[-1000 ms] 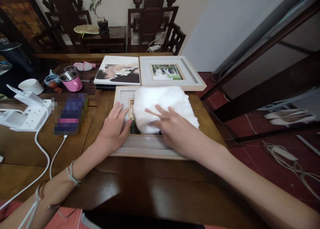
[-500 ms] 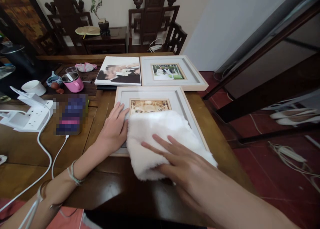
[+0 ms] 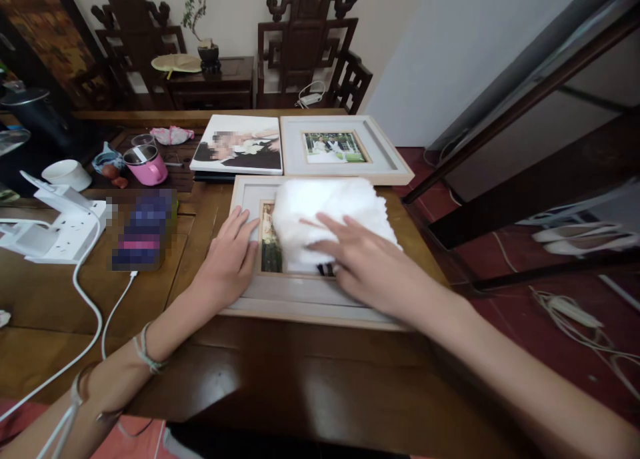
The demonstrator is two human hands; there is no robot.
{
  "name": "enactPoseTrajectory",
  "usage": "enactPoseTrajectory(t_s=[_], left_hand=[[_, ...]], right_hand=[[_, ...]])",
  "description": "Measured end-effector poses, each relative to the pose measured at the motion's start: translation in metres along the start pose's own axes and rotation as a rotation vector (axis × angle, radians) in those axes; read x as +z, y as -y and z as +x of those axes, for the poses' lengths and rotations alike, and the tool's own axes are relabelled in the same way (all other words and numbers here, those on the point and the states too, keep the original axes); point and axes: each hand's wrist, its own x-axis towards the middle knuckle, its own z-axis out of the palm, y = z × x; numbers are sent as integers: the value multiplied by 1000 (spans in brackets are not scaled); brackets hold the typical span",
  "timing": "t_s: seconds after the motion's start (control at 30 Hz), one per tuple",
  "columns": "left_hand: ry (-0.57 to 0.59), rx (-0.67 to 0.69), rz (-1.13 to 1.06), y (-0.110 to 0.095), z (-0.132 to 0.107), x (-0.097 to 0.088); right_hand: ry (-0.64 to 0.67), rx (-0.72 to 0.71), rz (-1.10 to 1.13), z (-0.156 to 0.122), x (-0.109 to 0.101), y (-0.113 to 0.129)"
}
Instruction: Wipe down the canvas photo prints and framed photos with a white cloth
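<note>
A photo frame (image 3: 320, 303) with a pale wooden edge and grey mat lies flat on the table in front of me. My left hand (image 3: 229, 259) rests on its left side, fingers stretched out and holding nothing. Across the picture spreads a white fluffy cloth (image 3: 325, 202), hiding most of the photo and the frame's upper right. My right hand (image 3: 357, 255) presses on this cloth with spread fingers and has hold of its near edge.
Behind lie a second photo frame (image 3: 385, 153) and a white-edged photo panel (image 3: 245, 145). To the left are a blurred-out phone (image 3: 144, 232), a power strip (image 3: 70, 229) with cables, a pink mug (image 3: 147, 165) and a white cup (image 3: 67, 174). A dark wooden rail (image 3: 525, 85) stands right.
My right hand has pushed the cloth away from me, up over the picture, uncovering the frame's near edge. The left hand has stayed in place.
</note>
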Motion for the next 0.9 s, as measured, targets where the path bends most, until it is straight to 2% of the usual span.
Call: enactPoseTrajectory(t_s=[0.07,0.13,0.23,0.33,0.43,0.53,0.63,0.73,0.9], left_hand=[[-1,-6,-5,0,0,0],[-7,-8,-9,0,0,1],[-26,4,-22,2,0,2],[-43,0,-48,2,1,2],[-41,-22,-64,1,1,0],[-35,-21,-69,1,0,-1],[-36,-10,-73,2,0,-1],[-37,-1,-73,3,1,-1],[-37,-6,-59,4,2,0]], right_hand=[[-41,39,-72,18,-1,-15],[-84,57,-119,31,2,-21],[-73,64,-100,38,7,-9],[41,27,-2,23,0,19],[161,-88,132,-11,-16,49],[125,-146,185,-48,-23,70],[50,-165,217,-67,-18,79],[79,-136,255,-64,-14,79],[177,-69,272,-35,-16,66]])
